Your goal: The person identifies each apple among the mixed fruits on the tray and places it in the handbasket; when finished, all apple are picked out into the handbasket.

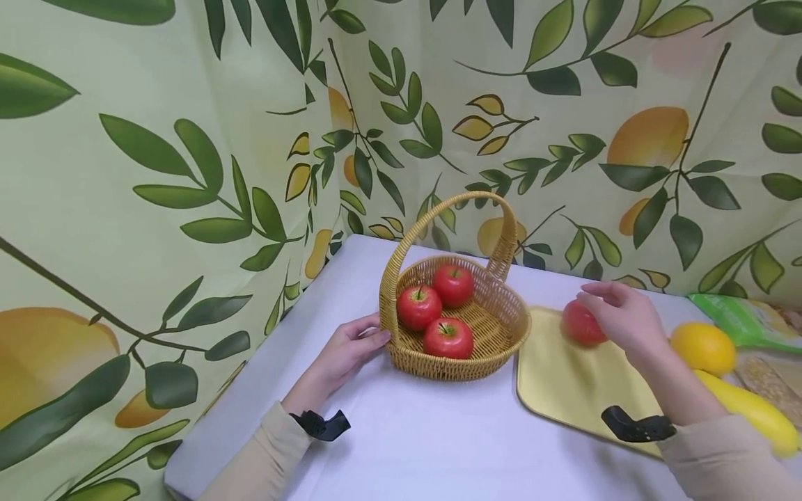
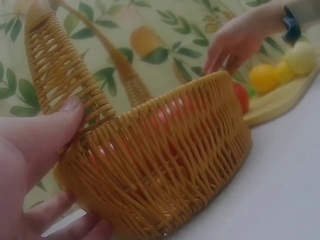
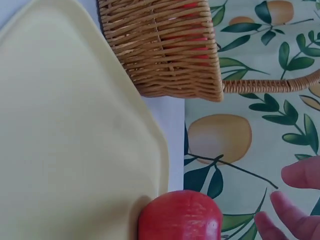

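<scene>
A wicker basket (image 1: 451, 369) with a tall arched handle stands on the table with three red apples (image 1: 448, 339) inside. My left hand (image 1: 347, 351) grips its left side, the thumb (image 2: 70, 112) on the foot of the handle and the other fingers against the woven wall. Another red apple (image 1: 578, 323) sits on the left part of the gold tray (image 1: 557, 390). Right above it is my right hand (image 1: 620, 313), fingers loosely bent. In the right wrist view, a gap shows between those fingers (image 3: 290, 210) and the apple (image 3: 180, 217).
On the tray's right side lie an orange (image 1: 703, 348) and a long yellow fruit or vegetable (image 1: 752, 410). Behind them is a green packet (image 1: 748, 320), with a clear pack of something brown (image 1: 773, 383) at the right edge. A leaf-patterned cloth (image 1: 564, 174) hangs behind the white table (image 1: 438, 438).
</scene>
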The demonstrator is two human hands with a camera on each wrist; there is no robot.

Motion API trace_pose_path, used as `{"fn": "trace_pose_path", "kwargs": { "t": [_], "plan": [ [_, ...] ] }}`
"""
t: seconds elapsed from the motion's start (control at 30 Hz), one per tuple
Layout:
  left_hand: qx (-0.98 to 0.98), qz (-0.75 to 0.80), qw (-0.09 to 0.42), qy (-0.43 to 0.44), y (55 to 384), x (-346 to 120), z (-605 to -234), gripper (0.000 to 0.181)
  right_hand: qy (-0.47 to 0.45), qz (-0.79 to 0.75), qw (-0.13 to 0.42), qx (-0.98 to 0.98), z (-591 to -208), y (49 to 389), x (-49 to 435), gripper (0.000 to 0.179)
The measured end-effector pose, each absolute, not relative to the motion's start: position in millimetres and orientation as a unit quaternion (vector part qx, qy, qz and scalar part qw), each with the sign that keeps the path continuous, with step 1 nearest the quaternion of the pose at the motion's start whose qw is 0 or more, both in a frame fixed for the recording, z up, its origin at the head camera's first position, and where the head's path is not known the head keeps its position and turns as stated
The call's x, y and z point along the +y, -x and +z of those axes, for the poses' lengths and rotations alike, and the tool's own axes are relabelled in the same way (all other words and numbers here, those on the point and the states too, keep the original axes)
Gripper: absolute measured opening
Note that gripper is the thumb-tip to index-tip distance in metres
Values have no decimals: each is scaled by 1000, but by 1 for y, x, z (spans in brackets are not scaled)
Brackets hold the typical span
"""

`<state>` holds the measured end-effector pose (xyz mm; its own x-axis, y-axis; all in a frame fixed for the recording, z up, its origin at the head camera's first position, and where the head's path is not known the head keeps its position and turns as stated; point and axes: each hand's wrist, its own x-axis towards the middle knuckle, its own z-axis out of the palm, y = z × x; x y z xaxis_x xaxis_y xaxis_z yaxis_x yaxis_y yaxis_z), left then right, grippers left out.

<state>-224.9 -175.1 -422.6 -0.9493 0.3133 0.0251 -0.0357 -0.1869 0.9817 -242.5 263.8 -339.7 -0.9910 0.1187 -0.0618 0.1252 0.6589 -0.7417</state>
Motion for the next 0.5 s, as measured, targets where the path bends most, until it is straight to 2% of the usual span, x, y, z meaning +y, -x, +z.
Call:
{"fn": "trace_pose_path", "kwargs": {
  "t": [0.33, 0.5],
  "plan": [
    [625, 763, 116, -119, 225, -176, -422, 19, -80, -416, 14, 906, -345, 244, 276, 76],
    [625, 763, 115, -117, 225, -176, -422, 21, -107, -446, 28, 888, -353, 248, 285, 88]
  ]
}}
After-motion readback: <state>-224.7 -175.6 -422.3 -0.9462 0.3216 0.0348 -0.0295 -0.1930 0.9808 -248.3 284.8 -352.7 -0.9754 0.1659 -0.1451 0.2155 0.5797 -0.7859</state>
